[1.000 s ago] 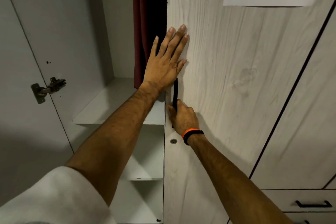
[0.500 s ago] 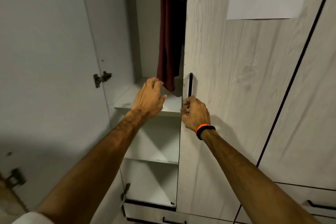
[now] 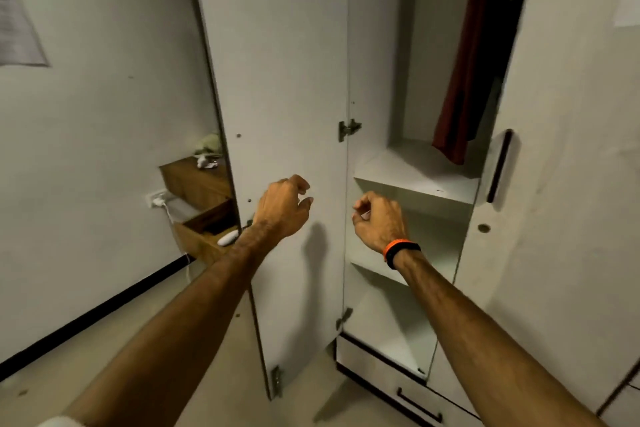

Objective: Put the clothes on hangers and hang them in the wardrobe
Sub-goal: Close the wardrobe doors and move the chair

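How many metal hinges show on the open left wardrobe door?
3: an upper hinge beside the top shelf, a middle hinge near the bottom shelf, a lowest hinge by the floor. Higher ones may be out of frame.

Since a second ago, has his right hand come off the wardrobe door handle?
Yes. The right hand has let go of the black door handle and now hangs left of it and lower, before the open shelves, holding nothing.

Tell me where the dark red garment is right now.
In the head view, the dark red garment hangs at upper right inside the open wardrobe, its hem just above the top shelf.
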